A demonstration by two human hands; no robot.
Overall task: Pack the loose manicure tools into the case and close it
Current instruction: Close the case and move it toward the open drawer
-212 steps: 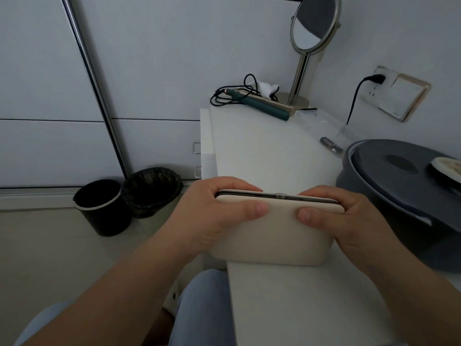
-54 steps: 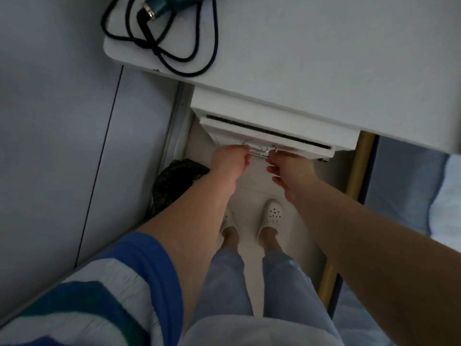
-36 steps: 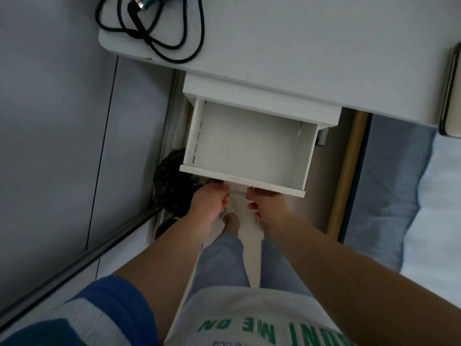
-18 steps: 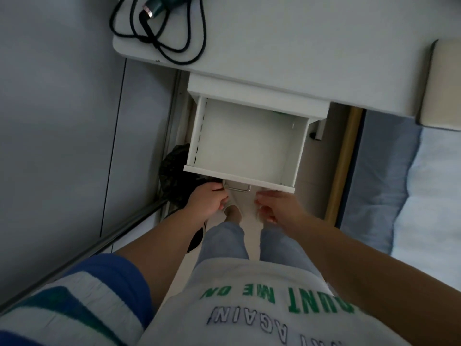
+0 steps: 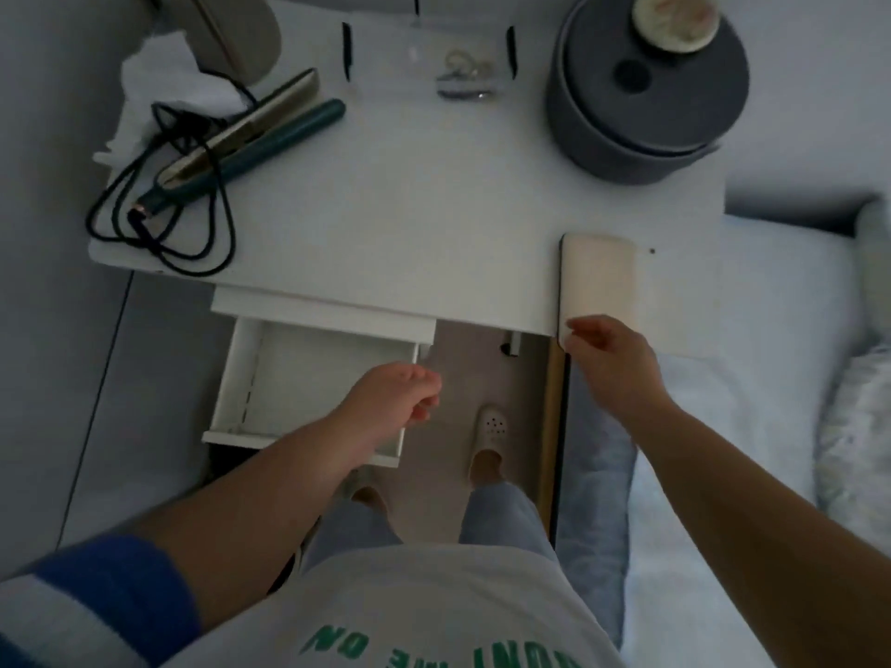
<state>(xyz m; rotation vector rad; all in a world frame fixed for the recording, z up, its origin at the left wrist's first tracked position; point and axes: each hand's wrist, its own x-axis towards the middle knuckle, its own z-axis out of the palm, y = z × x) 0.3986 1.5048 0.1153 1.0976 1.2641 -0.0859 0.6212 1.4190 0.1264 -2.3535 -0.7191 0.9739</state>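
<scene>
The right hand (image 5: 612, 364) reaches up from the lower right of the frame, arm nearly straight, fingers loosely spread and holding nothing. Its fingertips (image 5: 571, 327) meet the near end of the cream case (image 5: 598, 286); whether they press on it or only overlap it from this angle cannot be told. The left hand (image 5: 393, 402) comes in from the lower left, wrist bent, fingers curled loosely inward, with nothing visibly in its grasp. It hovers over the right front corner of the open white drawer (image 5: 241, 378), and any contact with the drawer wall cannot be made out.

The case is closed and lies flat at the near edge of the white tabletop (image 5: 410, 209), right of centre in the frame. Its long axis runs from the near edge straight toward the back of the table, a dark seam along its left side.

Farther out, a green and gold hair straightener (image 5: 250, 132) with its black cord (image 5: 159, 224) lies at the upper left, and a dark grey round container (image 5: 641, 94) sits at the upper right.
</scene>
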